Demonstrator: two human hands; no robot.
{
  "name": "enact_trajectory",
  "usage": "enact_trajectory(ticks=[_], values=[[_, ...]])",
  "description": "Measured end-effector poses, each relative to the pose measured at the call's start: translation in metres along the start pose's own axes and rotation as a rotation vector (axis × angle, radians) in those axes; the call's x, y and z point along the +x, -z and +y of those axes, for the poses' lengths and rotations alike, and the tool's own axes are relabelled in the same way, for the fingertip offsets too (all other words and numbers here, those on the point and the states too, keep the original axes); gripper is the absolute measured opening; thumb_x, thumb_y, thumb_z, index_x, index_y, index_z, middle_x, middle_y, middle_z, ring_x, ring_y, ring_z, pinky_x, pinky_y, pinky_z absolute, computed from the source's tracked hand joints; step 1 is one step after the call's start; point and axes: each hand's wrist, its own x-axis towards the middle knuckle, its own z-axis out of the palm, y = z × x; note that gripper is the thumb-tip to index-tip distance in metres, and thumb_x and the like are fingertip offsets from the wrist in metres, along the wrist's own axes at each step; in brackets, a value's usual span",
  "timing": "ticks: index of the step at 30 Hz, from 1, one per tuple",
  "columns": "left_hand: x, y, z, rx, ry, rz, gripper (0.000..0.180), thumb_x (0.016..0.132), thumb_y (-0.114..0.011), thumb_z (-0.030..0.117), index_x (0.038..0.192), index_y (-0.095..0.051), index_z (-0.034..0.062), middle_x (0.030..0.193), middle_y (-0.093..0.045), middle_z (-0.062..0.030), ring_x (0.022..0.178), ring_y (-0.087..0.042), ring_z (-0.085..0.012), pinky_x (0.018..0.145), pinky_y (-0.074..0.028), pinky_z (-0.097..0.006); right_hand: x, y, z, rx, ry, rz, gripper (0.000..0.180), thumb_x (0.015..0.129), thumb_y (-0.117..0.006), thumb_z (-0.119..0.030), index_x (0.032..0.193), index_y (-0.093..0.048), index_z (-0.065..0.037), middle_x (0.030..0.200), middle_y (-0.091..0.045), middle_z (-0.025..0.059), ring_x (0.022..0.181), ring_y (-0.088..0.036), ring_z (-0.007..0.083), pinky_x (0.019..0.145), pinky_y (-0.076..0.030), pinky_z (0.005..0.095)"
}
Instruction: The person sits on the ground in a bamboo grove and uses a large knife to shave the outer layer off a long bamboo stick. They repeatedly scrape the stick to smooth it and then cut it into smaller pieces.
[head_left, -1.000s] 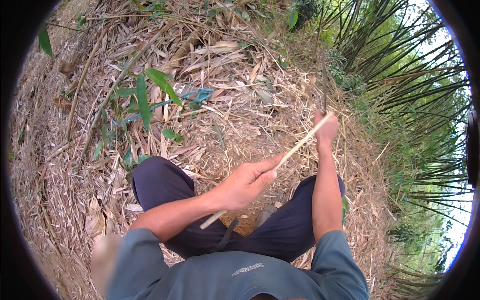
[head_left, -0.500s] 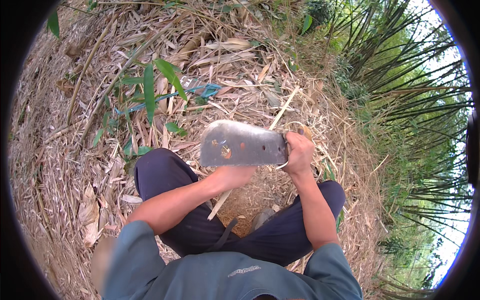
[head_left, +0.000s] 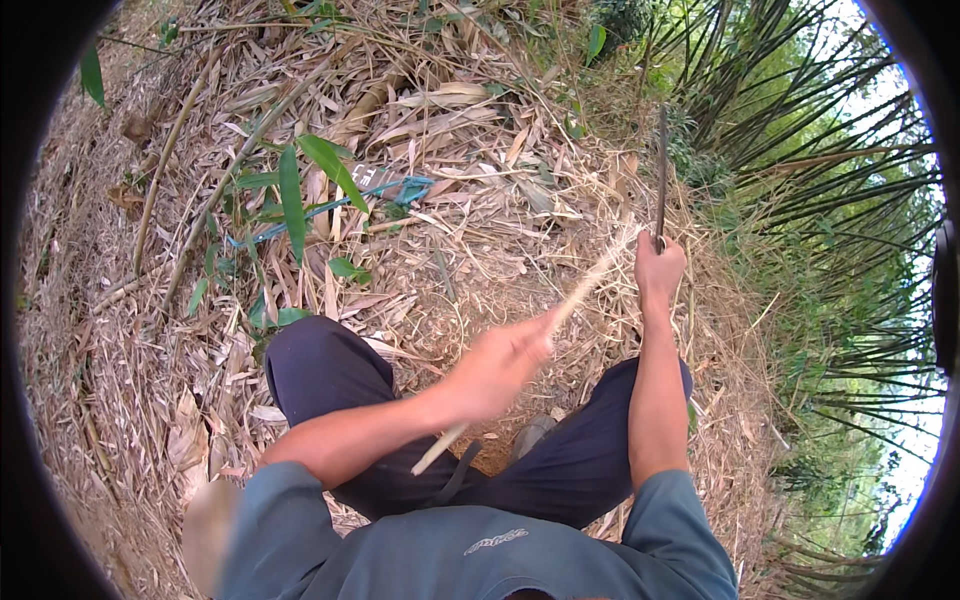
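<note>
Slightly blurred by motion, my left hand (head_left: 500, 365) is closed round a thin pale strip (head_left: 583, 292) that looks like split bamboo. The strip slants from above my lap up to the right, and its far end is smeared. My right hand (head_left: 660, 268) grips a broad-bladed machete out to the right. Its blade (head_left: 662, 170) points away from me and shows edge-on as a dark narrow line; the handle is mostly inside my fist. Strip and blade are apart.
I sit with knees bent on ground covered in dry bamboo leaves (head_left: 470, 100). Ahead to the left, a blue cord (head_left: 410, 188) lies by green leaves (head_left: 325, 165). Pale shavings (head_left: 610, 310) are scattered near the right knee. Dense bamboo stems (head_left: 830, 170) stand at the right.
My right hand has swung the machete right and away, turning its flat side out of sight. My left hand, earlier partly behind the blade, is now uncovered and has moved slightly right with the strip.
</note>
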Motion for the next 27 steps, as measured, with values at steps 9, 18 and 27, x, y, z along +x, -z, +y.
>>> enact_trajectory(ticks=[9,18,27], values=[[0.029,0.037,-0.006,-0.471,0.114,0.079,0.024,0.109,-0.035,0.022,0.097,-0.051,0.0086,0.055,-0.030,0.0052,0.039,-0.027,-0.0048,0.034,-0.027,-0.023,-0.082,0.030,-0.094,0.061,0.729,-0.191,0.025,0.073,-0.072,-0.023,0.069,-0.060,-0.003,0.062,-0.062,0.0155,0.058,-0.063,0.0329,0.054,-0.046,0.0397],[0.022,0.037,-0.018,-0.287,0.087,0.129,0.022,0.110,-0.038,0.025,0.107,-0.053,0.0085,0.057,-0.029,0.0060,0.041,-0.026,-0.0041,0.035,-0.026,-0.023,-0.080,0.014,-0.088,0.099,0.780,-0.172,0.018,0.072,-0.068,-0.020,0.072,-0.060,-0.005,0.061,-0.062,0.0132,0.055,-0.064,0.0290,0.055,-0.048,0.0390],[0.001,0.000,-0.002,-0.153,-0.087,-0.112,0.046,0.109,-0.040,0.019,0.154,-0.036,0.0131,0.057,-0.034,0.0068,0.039,-0.031,-0.0041,0.034,-0.031,-0.021,-0.001,0.015,-0.031,-0.042,-0.091,-0.099,0.038,0.080,-0.069,-0.034,0.092,-0.075,0.003,0.065,-0.068,0.0144,0.054,-0.063,0.0270,0.063,-0.050,0.0416]])
